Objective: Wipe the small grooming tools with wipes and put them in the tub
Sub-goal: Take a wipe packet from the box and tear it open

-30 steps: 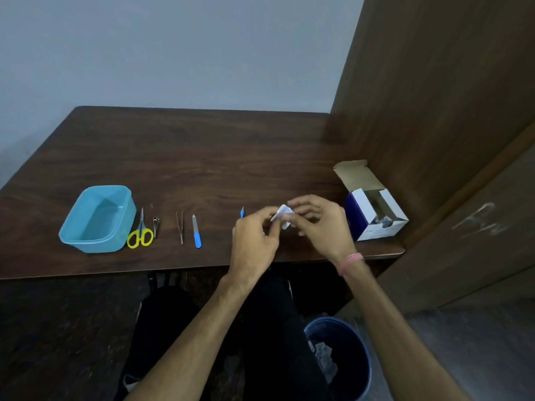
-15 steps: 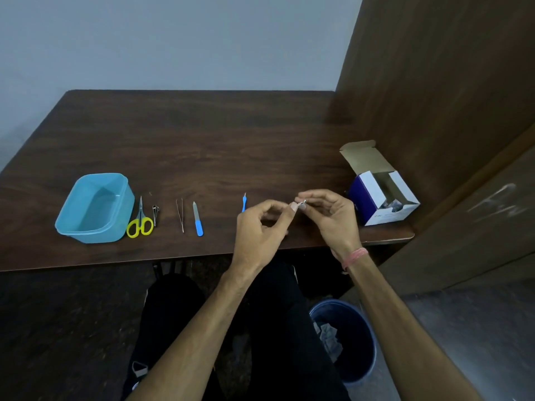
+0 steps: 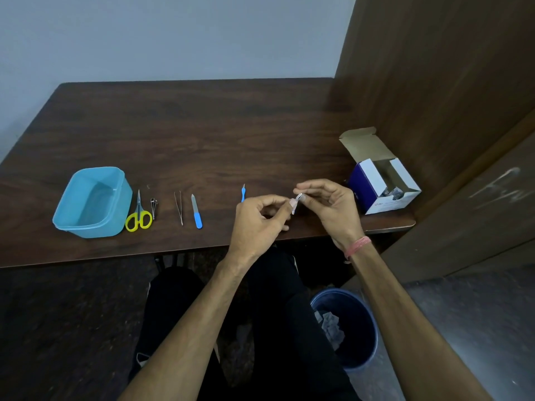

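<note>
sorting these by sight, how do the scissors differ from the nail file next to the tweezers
The scissors have yellow loop handles and narrow metal blades; the nail file is one flat strip with a blue handle. The scissors lie right beside the tub; the nail file lies further right, past the tweezers. Both lie flat on the table, tips away from the person.

Plain indoor room, likely home or office corner: dark wooden table (image 3: 202, 134) mid-frame, grey wall (image 3: 173, 36) above, wooden panelling (image 3: 434, 68) right, bin (image 3: 359, 342) below.

Blue tub (image 3: 92, 202), yellow-handled scissors (image 3: 139, 215)
</note>
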